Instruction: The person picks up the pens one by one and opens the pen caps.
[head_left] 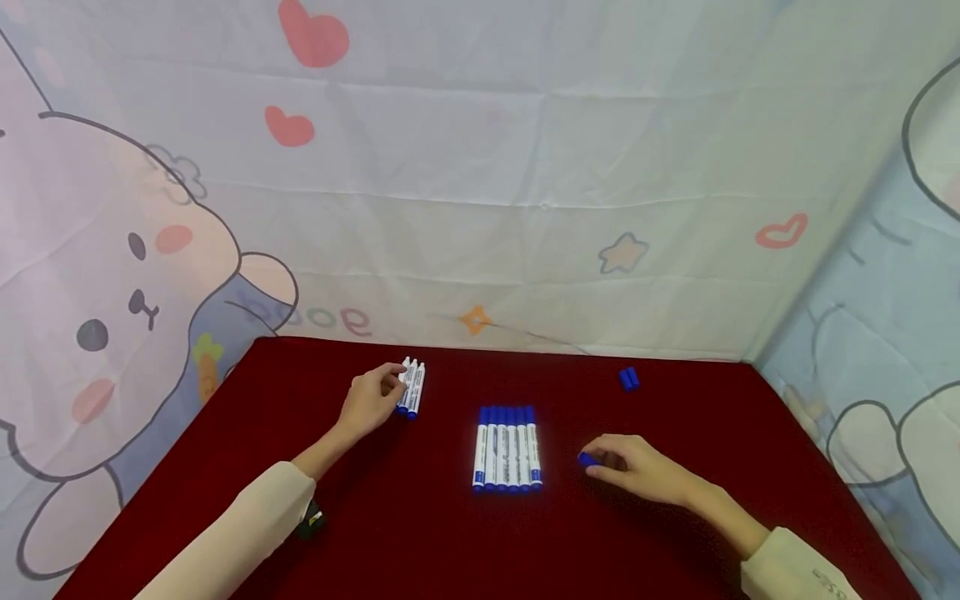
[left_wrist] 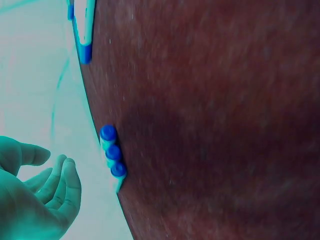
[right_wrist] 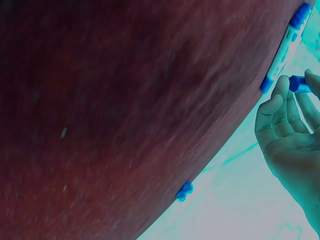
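Observation:
My left hand (head_left: 369,400) hovers at the left side of three white markers (head_left: 416,393) that lie side by side, uncapped, with blue ends toward me. Its fingers are loosely bent, and a gap shows between thumb and fingertips in the left wrist view, where the markers' blue ends (left_wrist: 114,152) appear to the right of the hand. On the other side, my right hand (head_left: 641,471) pinches a small blue marker cap (head_left: 587,459) between thumb and fingers. The right wrist view shows this cap (right_wrist: 299,84) held at the fingertips.
Several capped white markers (head_left: 507,446) form a neat row in the middle of the dark red table (head_left: 420,533). Two loose blue caps (head_left: 628,379) lie at the back right. Beside the left sleeve is a small dark object (head_left: 311,521). A printed cloth (head_left: 525,167) hangs behind.

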